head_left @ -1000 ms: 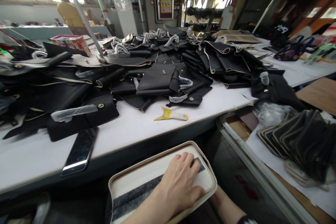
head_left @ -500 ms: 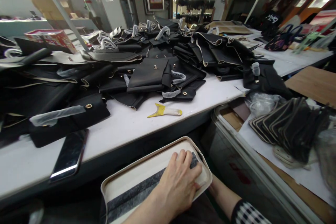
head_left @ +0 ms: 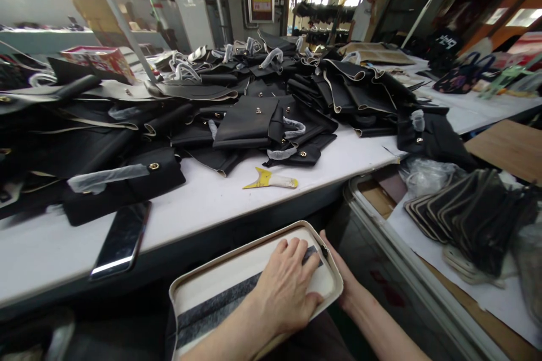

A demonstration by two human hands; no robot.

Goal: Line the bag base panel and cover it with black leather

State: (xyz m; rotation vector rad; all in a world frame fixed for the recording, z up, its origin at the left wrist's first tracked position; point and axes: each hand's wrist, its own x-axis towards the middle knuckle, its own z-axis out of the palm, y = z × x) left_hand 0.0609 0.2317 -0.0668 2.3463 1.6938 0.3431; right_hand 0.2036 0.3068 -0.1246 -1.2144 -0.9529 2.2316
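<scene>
A cream-lined bag panel point(head_left: 220, 277) with rounded corners and a raised rim sits tilted in front of my lap. A dark grey strip point(head_left: 220, 303) runs lengthwise along its inner face. Pressing on that inner face near the right end is my left hand point(head_left: 284, 287), its fingers bent and a little apart, thumb out to the side. My right hand point(head_left: 345, 273) grips the panel's right end from outside, thumb up along the rim; its other fingers are hidden beneath. On the table edge beyond lies a yellow fork-tipped tool point(head_left: 271, 179).
Black handbag pieces point(head_left: 245, 121) with plastic-wrapped handles are heaped over the white table point(head_left: 203, 203). A phone point(head_left: 122, 240) overhangs the front edge at left. On the right, a metal-edged cart point(head_left: 406, 248) holds stacked dark panels point(head_left: 461, 208). A person point(head_left: 362, 17) stands far back.
My left hand has flattened slightly and moved a little left and down on the panel. My right hand has come into sight at the panel's right end. The view has shifted slightly.
</scene>
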